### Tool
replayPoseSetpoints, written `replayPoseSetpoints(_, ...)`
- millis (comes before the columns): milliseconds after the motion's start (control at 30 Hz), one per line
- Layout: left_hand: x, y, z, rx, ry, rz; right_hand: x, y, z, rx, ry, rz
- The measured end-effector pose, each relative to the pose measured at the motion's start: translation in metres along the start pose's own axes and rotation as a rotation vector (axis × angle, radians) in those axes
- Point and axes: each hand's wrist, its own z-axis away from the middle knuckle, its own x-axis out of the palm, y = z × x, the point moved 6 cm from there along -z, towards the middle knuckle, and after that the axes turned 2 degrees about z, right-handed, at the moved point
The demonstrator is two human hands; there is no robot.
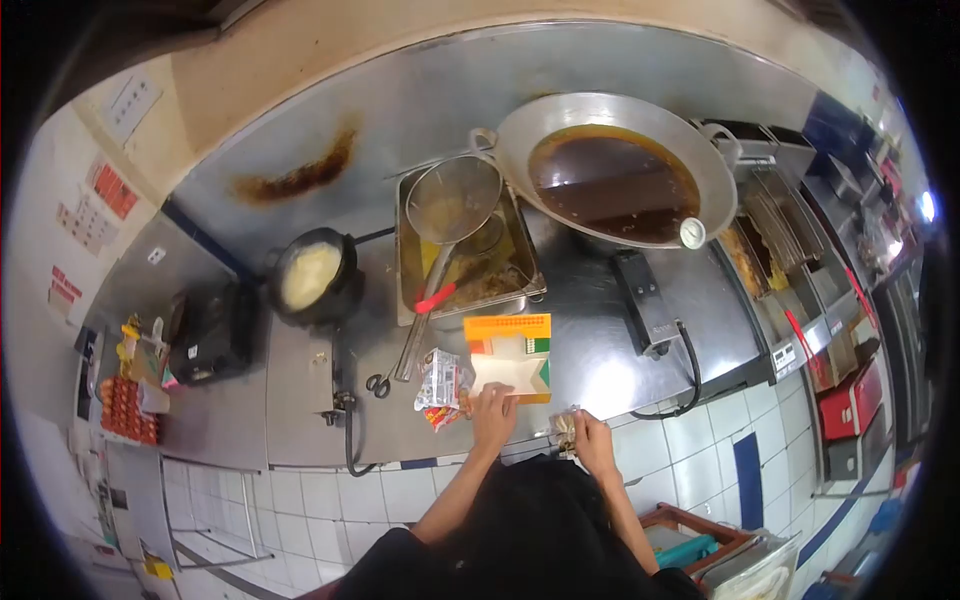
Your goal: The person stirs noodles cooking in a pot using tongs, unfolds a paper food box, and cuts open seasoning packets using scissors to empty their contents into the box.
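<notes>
My left hand point(493, 412) is at the near edge of an open cardboard box point(512, 365), orange, white and green outside, its fingers closed over the lower left part. The box lies on the steel counter with its pale inside facing up. My right hand point(594, 440) pinches a small clear packet point(563, 426) with brownish contents, just past the counter's front edge. Left of the box, close to my left hand, lies a crumpled printed packet point(440, 382) in white, red and yellow. Scissors point(378, 386) with dark handles rest farther left.
A large wok point(615, 105) of dark oil stands at the back right, a can point(692, 233) at its rim. A strainer point(455, 195) lies across a tray point(535, 270). At left is a black pot point(350, 290). Burner controls point(650, 315) and hoses line the counter point(580, 340).
</notes>
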Motion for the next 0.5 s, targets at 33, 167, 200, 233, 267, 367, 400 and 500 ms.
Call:
replayPoseSetpoints(33,-0.005,-0.001,-0.002,-0.045,0.016,-0.023,0.007,-0.001,0.001,-0.009,-0.018,0.017)
replayPoseSetpoints(167,-0.028,-0.004,0.000,-0.211,-0.196,0.210,0.024,-0.006,0.002,0.025,-0.079,-0.180)
replayPoseSetpoints(200,-0.031,-0.003,0.005,-0.212,-0.199,0.218,0.031,-0.001,-0.002,0.049,-0.120,0.002)
replayPoseSetpoints(233,-0.027,-0.006,0.015,-0.334,-0.276,0.349,0.039,0.004,-0.007,0.071,-0.162,0.184)
replayPoseSetpoints(267,-0.023,-0.008,0.022,-0.453,-0.347,0.480,0.047,0.010,-0.005,0.057,-0.170,0.190)
replayPoseSetpoints(367,-0.032,0.004,0.032,-0.411,-0.309,0.766,0.053,-0.050,0.007,-0.039,-0.187,-0.043)
replayPoseSetpoints(400,-0.034,0.002,0.035,-0.421,-0.321,0.776,0.062,-0.045,0.010,-0.023,-0.217,-0.077)
replayPoseSetpoints(500,-0.029,-0.010,0.055,-0.646,-0.528,0.978,0.089,-0.040,0.007,0.029,-0.182,0.066)
